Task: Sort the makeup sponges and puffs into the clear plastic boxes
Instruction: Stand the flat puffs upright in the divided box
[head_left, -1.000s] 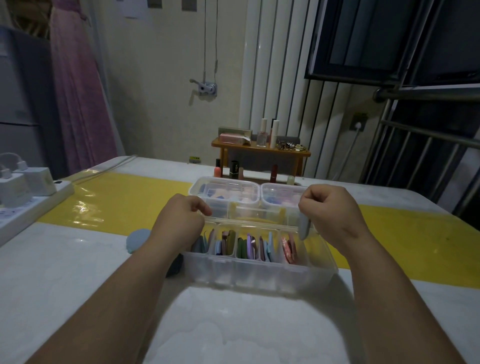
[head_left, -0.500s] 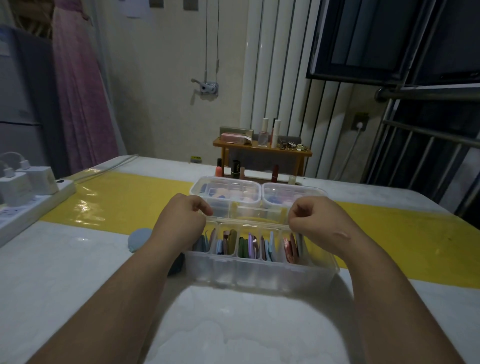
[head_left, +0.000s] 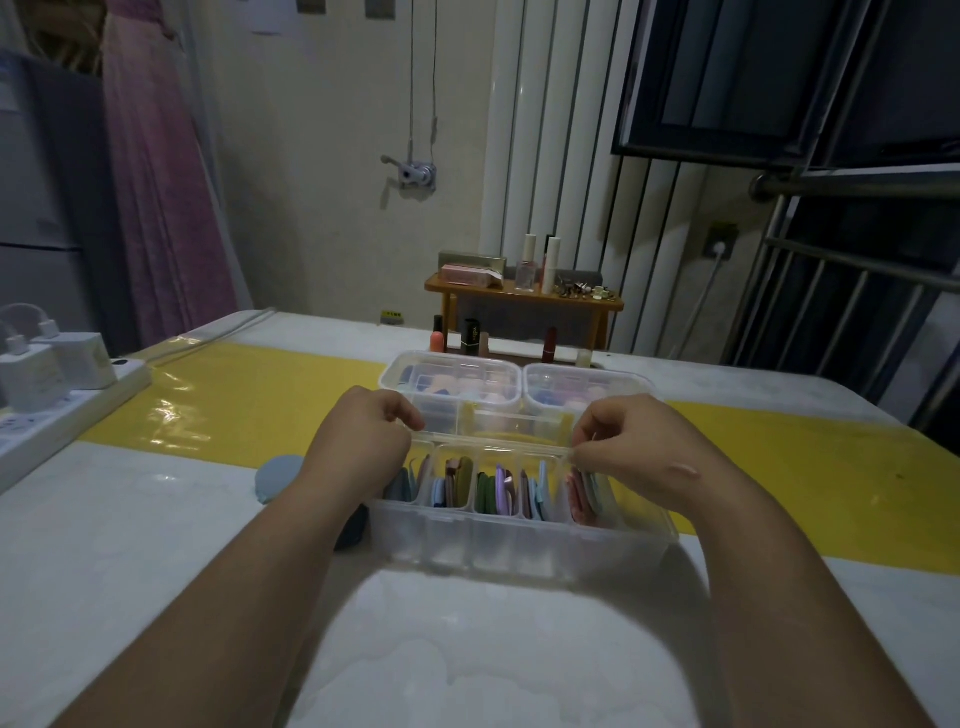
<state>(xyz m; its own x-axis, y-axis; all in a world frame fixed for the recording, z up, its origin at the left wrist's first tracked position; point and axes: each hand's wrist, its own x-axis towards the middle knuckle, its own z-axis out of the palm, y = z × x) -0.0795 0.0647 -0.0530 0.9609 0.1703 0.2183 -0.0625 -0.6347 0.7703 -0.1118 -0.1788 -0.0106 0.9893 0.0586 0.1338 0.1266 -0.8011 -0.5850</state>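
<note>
- Mostly done, by my read: the divided box (head_left: 519, 543) sits near the front of the surface (head_left: 156, 545), and all its visible compartments hold puffs (head_left: 501, 488).
- Puffs stand on edge, packed side by side: blue, pink, green, purple, light blue, red-pink. They look thin, flat and soft.
- Behind it, touching or just beside its far rim, are the left lidded box (head_left: 452, 382) and the right lidded box (head_left: 587, 387). Both are closed, with pale blue and pink pieces showing through.
- Left to do, as far as shown: a round blue-grey puff (head_left: 275, 475) lies loose on the surface just left of the box. A dark sponge (head_left: 353, 530) is half hidden under the left forearm.
- Left hand (head_left: 363, 447): fingers curled, thumb and forefinger pinching the box's far rim at the left end, likely steadying it.
- Right hand (head_left: 634, 447): fingers curled over the rightmost compartment, apparently pinching the top of a grey puff (head_left: 597, 488) that stands in that slot. Contact is partly hidden.
- Step in hand looks like seating that puff, with the loose ones next.
- Off to the left is a power strip (head_left: 67, 410); a wooden shelf (head_left: 519, 299) with cosmetics is at the back.
</note>
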